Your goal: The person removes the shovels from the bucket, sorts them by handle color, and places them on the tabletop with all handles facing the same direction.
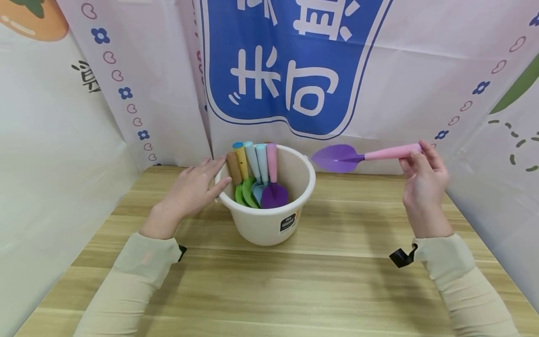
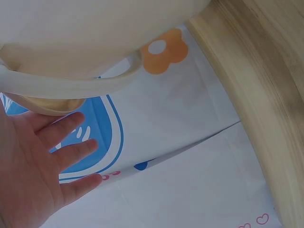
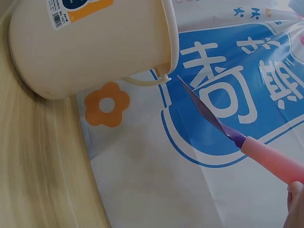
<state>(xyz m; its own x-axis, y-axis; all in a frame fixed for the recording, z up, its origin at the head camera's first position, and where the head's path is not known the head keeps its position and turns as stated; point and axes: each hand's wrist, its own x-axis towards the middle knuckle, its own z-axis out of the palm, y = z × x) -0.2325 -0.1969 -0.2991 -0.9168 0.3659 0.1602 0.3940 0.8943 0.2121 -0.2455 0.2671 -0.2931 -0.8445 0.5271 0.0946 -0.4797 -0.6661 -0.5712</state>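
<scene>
A cream plastic bucket (image 1: 252,216) stands upright on the wooden table. Several small garden trowels lean inside it, among them a purple one with a pink handle (image 1: 272,164) and green ones with brown and yellow handles. My left hand (image 1: 191,189) rests at the bucket's left rim with its fingers extended; the left wrist view shows this hand (image 2: 42,166) beside the bucket's handle (image 2: 71,87). Right of the bucket, my right hand (image 1: 425,187) pinches the end of another trowel's pink handle (image 1: 389,153). Its purple blade (image 1: 337,159) points left toward the rim, above the table.
A printed cloth (image 1: 379,93) with a blue sign and white characters hangs behind the table (image 1: 269,290). White cloth walls (image 1: 50,178) enclose both sides. The bucket bears a black label (image 1: 288,223) on its front. Dark straps (image 1: 403,258) show at the sleeve cuffs.
</scene>
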